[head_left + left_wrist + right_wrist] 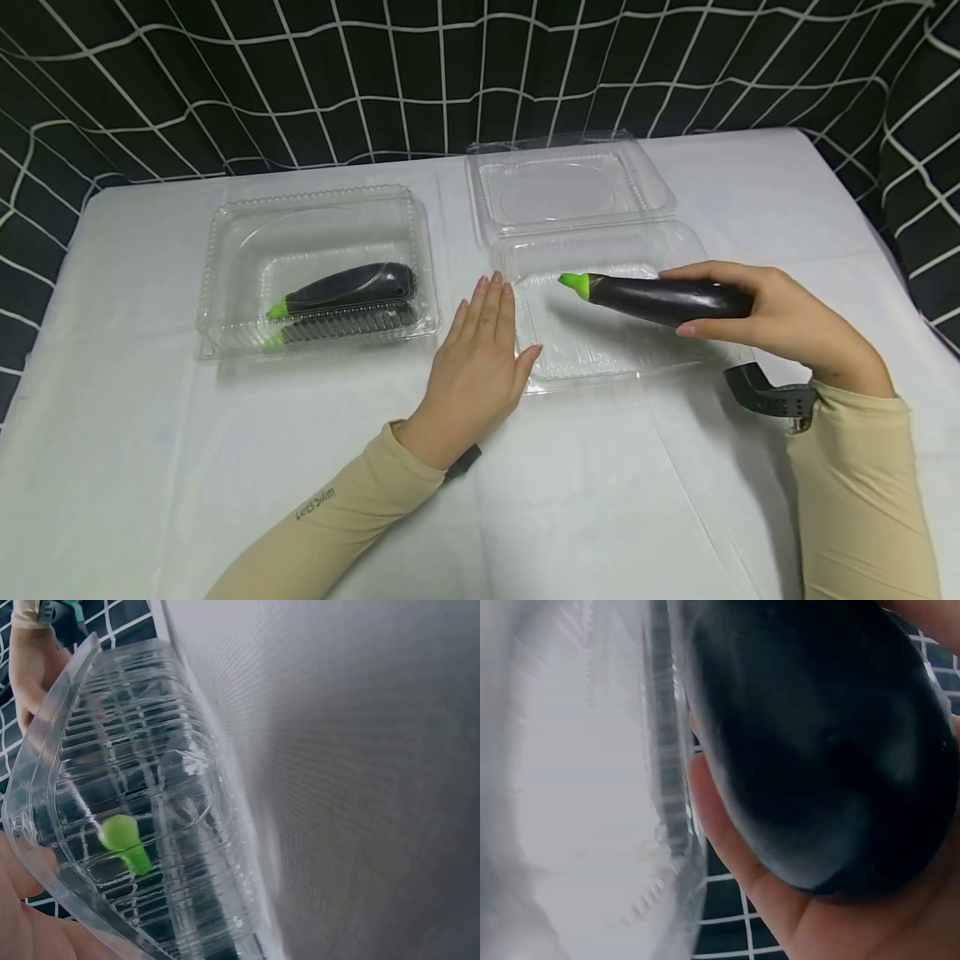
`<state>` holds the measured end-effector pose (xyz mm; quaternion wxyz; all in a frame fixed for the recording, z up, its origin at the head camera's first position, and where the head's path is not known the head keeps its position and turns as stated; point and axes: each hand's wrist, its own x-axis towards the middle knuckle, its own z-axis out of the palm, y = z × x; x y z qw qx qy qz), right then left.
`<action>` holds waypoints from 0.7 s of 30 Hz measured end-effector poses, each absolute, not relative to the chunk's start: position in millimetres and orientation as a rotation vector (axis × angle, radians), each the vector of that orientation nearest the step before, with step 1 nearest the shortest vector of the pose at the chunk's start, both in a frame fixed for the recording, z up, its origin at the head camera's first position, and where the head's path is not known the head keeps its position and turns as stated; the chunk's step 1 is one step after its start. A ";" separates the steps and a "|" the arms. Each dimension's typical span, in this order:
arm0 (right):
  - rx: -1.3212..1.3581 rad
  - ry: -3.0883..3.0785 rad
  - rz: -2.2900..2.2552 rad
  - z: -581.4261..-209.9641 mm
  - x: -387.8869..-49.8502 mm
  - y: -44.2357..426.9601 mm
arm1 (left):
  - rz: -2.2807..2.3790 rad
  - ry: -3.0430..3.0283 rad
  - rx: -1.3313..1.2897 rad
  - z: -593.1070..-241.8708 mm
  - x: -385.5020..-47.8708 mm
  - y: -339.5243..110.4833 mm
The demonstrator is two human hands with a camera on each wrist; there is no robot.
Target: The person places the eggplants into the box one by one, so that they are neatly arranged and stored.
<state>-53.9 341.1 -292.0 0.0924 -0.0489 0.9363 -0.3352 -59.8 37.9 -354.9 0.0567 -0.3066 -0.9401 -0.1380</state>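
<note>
An eggplant (pixel 660 300) with a bright green stem end is gripped at its thick end by my right hand (pixel 780 312), above an opened clear plastic clamshell box (pixel 585 382). In the right wrist view the dark eggplant (pixel 825 750) fills much of the frame, fingers wrapped about it. My left hand (pixel 476 367) lies with straight fingers against the left rim of that box. Through the ribbed box wall (pixel 135 772) in the left wrist view, the green stem (pixel 124 841) shows.
Left of my left hand stands a closed clear clamshell box (pixel 315 225) with a dark eggplant (pixel 352 286) inside; a second green tip below it may be a reflection. The opened box's lid (pixel 562 187) lies back toward the gridded dark curtain (pixel 442 75). White cloth (pixel 562 517) covers the table.
</note>
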 end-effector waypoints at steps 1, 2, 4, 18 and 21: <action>-0.161 2.778 -0.983 -292.8 -54.3 339.2 | -0.419 -2.853 -0.930 -355.0 -59.7 37.8; -0.174 2.776 -0.969 -293.7 -54.6 337.7 | -0.423 -2.854 -0.930 -355.2 -59.6 37.7; -0.190 2.772 -0.947 -295.5 -55.2 335.1 | -0.428 -2.855 -0.930 -355.5 -59.6 37.7; -0.377 2.725 -0.828 -306.7 -60.9 313.1 | -0.434 -2.829 -0.935 -357.2 -60.0 37.6; -0.440 2.724 -0.812 -310.2 -61.7 311.0 | -0.434 -2.826 -0.936 -357.6 -59.7 37.7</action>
